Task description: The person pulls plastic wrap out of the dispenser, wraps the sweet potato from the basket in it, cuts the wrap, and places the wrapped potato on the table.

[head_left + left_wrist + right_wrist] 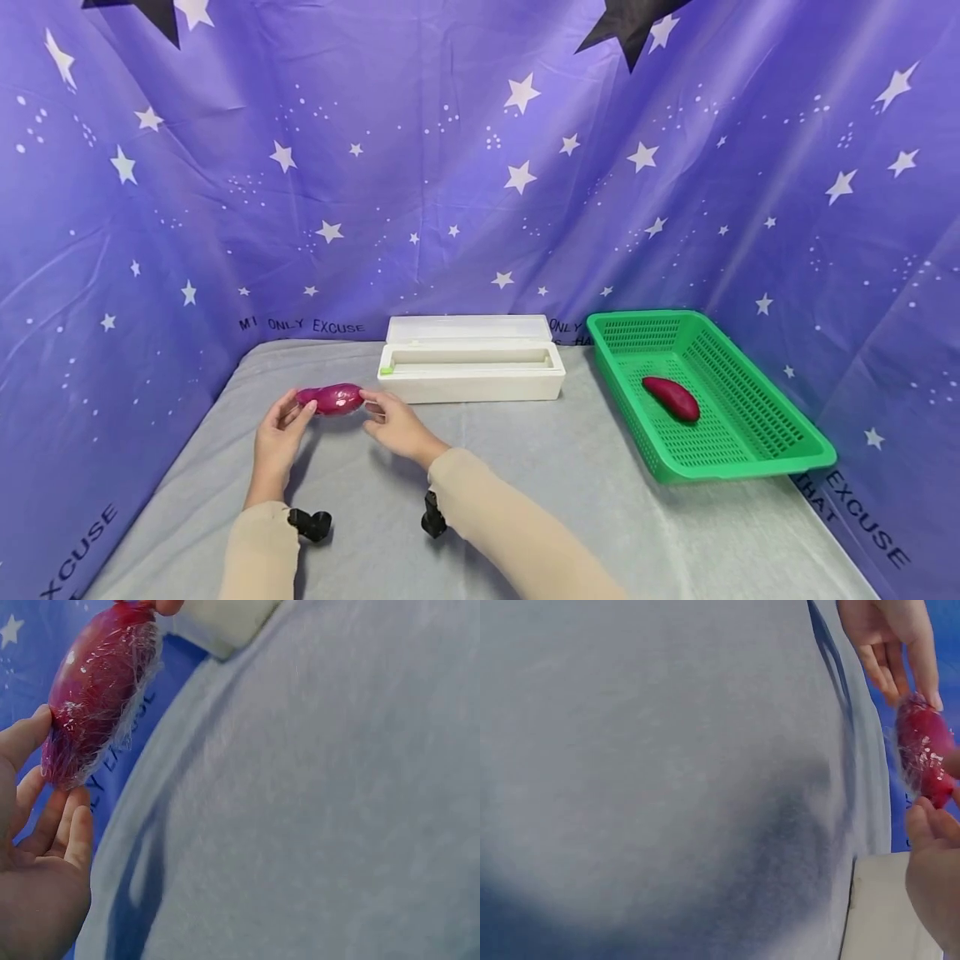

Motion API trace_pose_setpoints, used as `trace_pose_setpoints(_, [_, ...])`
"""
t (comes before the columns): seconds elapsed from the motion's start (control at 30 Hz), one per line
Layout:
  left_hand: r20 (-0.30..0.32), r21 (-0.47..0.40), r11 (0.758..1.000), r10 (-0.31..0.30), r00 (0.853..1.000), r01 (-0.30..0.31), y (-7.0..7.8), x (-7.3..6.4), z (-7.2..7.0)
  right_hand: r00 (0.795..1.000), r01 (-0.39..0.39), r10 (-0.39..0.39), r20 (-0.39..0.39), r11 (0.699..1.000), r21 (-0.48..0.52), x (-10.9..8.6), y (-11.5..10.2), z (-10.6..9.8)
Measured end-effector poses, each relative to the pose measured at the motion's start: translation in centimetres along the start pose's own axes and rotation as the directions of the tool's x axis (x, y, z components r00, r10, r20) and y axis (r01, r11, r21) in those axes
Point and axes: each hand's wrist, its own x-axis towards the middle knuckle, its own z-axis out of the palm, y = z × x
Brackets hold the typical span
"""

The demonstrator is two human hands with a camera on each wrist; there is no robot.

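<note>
My left hand [276, 440] is pinching one end of the film-wrapped purple vegetable [335, 400], my right hand [402, 429] the other, my fingers partly curled. A white box [471, 387] is sitting open just beyond my right hand, a green basket [738, 471] farther right.

One wrapped vegetable [336, 399] and one other vegetable [672, 399] make two purplish-red vegetables in total. There is one green basket [750, 469], and one white box [471, 389] with one lid [468, 327]. One left hand [276, 437] and one right hand [401, 427] are seen, so two hands, with two sleeves [261, 550] [517, 525]. There are also two small black devices [311, 525] [432, 515], one at each wrist, one worktop [570, 467], two black stars [630, 27] and more than twenty white stars [519, 177].
</note>
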Motion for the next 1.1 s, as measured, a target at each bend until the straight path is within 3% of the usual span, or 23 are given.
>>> trace_pose_setpoints(0.27, [-0.003,0.159,0.987,0.027,1.0,-0.026,-0.8,1.0,-0.5,0.989,-0.059,0.081,0.123,0.983,-0.174,0.9,-0.2,-0.1])
trace_pose_setpoints(0.53, [0.026,0.275,0.961,0.019,0.999,-0.026,-1.5,0.9,-0.8,0.965,-0.131,0.173,0.198,0.969,-0.209,0.5,0.0,0.2])
trace_pose_setpoints(0.8, [0.038,0.32,0.947,0.001,0.999,-0.013,-1.5,0.9,-0.4,0.961,-0.093,0.189,0.204,0.91,-0.403,0.4,0.7,0.8])
trace_pose_setpoints(1.1, [0.04,0.307,0.952,0.004,0.999,-0.016,-1.6,1.0,-0.3,0.954,-0.168,0.233,0.189,0.937,-0.307,0.5,1.0,0.7])
